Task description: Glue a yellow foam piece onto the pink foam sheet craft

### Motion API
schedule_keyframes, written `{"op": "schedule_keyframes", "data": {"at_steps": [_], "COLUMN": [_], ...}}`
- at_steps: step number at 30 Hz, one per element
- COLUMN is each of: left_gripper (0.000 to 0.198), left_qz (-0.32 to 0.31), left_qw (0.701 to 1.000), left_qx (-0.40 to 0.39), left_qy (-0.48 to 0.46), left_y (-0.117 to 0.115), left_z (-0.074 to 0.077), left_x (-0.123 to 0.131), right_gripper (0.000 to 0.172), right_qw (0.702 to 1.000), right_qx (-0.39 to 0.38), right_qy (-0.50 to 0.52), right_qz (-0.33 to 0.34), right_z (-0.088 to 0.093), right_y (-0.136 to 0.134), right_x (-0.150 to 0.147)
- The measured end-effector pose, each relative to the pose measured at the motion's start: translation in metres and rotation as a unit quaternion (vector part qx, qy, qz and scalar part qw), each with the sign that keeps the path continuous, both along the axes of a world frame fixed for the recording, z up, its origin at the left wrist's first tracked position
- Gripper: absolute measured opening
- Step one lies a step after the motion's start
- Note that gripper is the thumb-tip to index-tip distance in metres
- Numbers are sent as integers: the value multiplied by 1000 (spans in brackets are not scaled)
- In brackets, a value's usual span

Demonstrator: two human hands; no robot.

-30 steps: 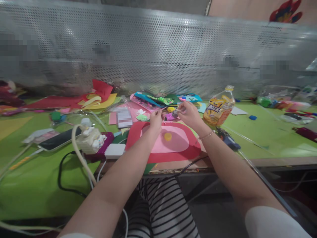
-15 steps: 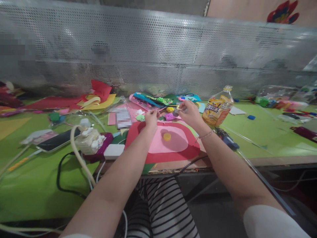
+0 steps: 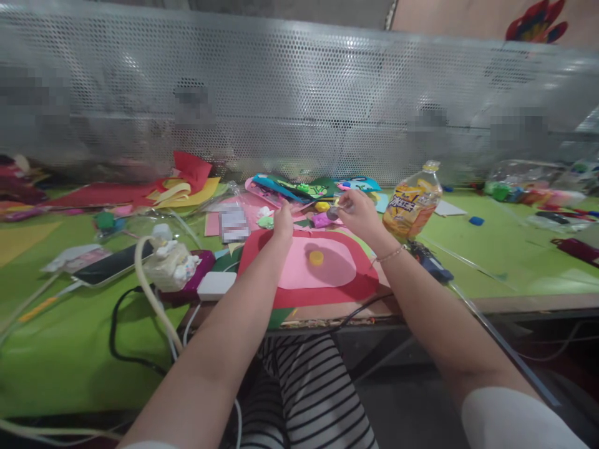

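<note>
My left hand point(image 3: 283, 221) is over the far edge of a red sheet point(image 3: 257, 255), beside a light green lump point(image 3: 266, 222). Its thumb points up; the other fingers are hidden behind the hand. Further right, the fingertips of my right hand point(image 3: 358, 211) are pinched together; what is between them is too small to make out. Close to these fingertips are a dark grey lump point(image 3: 332, 213) and a purple packet point(image 3: 321, 220). A pink rounded sheet point(image 3: 339, 265) lies on the red one, with a yellow round piece point(image 3: 316, 257) on it.
A plastic bottle point(image 3: 412, 202) with a yellow label stands right of my right hand. Decorated coloured pieces point(image 3: 311, 189) lie behind the hands. Left are a white adapter point(image 3: 216, 286), a power strip point(image 3: 175, 274) with cables and a phone point(image 3: 112, 263). A perforated metal panel point(image 3: 290, 93) rises behind.
My left hand has shifted slightly left and turned, so its thumb now points up and its fingertips no longer show. My right hand has stayed in nearly the same place.
</note>
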State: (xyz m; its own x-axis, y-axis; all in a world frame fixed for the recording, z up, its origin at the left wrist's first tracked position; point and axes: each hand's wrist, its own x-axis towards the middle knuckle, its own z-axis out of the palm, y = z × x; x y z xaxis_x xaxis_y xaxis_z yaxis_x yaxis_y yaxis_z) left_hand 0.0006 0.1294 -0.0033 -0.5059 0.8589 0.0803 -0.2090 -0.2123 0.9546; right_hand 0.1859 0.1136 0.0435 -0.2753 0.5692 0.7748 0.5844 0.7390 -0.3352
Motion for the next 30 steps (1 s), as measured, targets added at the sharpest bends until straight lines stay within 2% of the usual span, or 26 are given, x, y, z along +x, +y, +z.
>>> {"op": "schedule_keyframes", "data": {"at_steps": [9,15,19,22,25,30], "left_gripper": [40,18,32,31,23,23], "left_qz": [-6,-105,-247,-312,-333,-311], "left_qw": [1000,993,966,945,933,927], "left_qx": [8,48,40,41,64,39], "left_qy": [-12,-15,-70,-90,-120,-205], "left_y": [-4,-14,-29,-36,-37,-34], "left_z": [2,8,15,16,15,16], "left_x": [4,19,31,38,41,38], "right_gripper": [13,12,13,16,20,17], "right_qw": [1000,999,997,995,993,995], "right_qx": [0,-15,-23,-24,-18,5], "right_qy": [-3,10,17,6,-14,-11], "right_qz": [5,28,66,102,119,99], "right_z": [-2,-1,-3,-5,-7,-5], "right_y": [2,1,-1,-3,-6,-7], "right_x": [0,-1,-4,-9,-11,-10]}}
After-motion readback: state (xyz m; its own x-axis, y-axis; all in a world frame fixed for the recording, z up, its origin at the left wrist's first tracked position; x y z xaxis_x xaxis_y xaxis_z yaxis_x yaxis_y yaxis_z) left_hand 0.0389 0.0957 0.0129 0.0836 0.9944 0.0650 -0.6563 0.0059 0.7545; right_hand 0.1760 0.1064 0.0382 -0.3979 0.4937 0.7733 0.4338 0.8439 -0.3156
